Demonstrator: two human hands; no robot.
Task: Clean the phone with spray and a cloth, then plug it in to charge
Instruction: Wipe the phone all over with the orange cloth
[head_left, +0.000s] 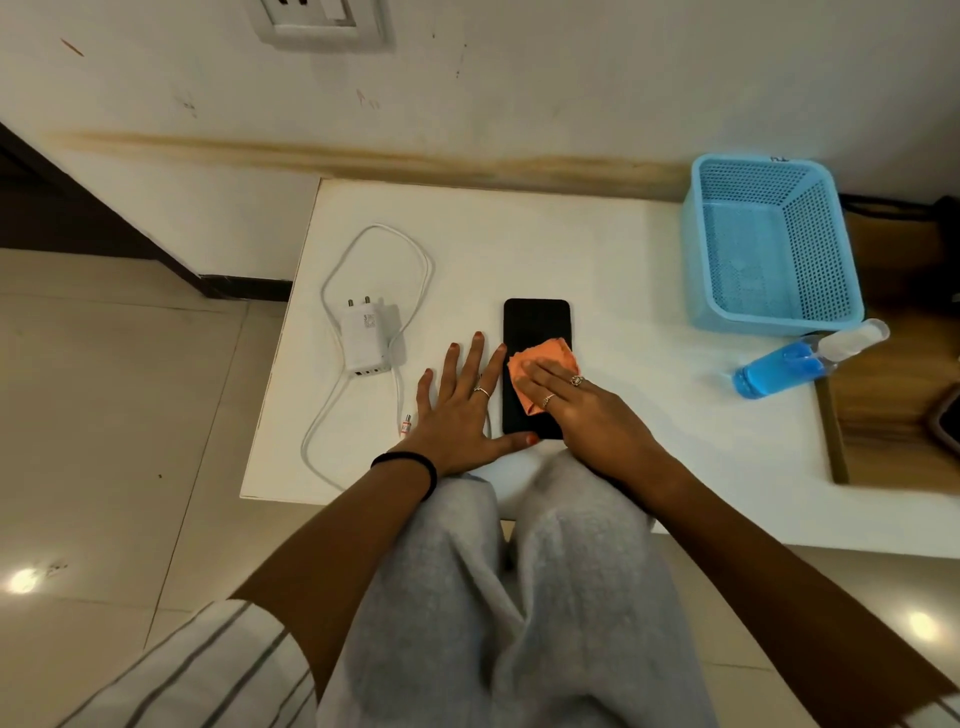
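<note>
Head view looked down on a white table (597, 249) set against a wall, with the person's knees at its near edge. A black phone (535, 325) lay flat on the table near the middle of the near edge, screen up, its long axis running from the near edge toward the far edge by the wall. An orange cloth (540, 358) sat bunched on the lower half of the screen.

The right hand (576, 402) lay on the cloth with straight fingers, pressing it to the glass, its grip flat rather than curled around anything. The left hand (460, 410) rested spread and flat on the table just beside the phone's left side, fingers straight, thumb reaching under the phone's near end; whether it touched the phone could not be told.

Toward the left edge lay a white charger (363, 338), prongs pointing at the wall, with its white cable (374, 244) looped around it and the plug end (406, 423) lying close to the left wrist. At the far right corner stood a blue basket (769, 244). Just in front of it, at the right edge, a spray bottle (800, 361) of blue liquid lay on its side. A wall socket (317, 23) showed above.
</note>
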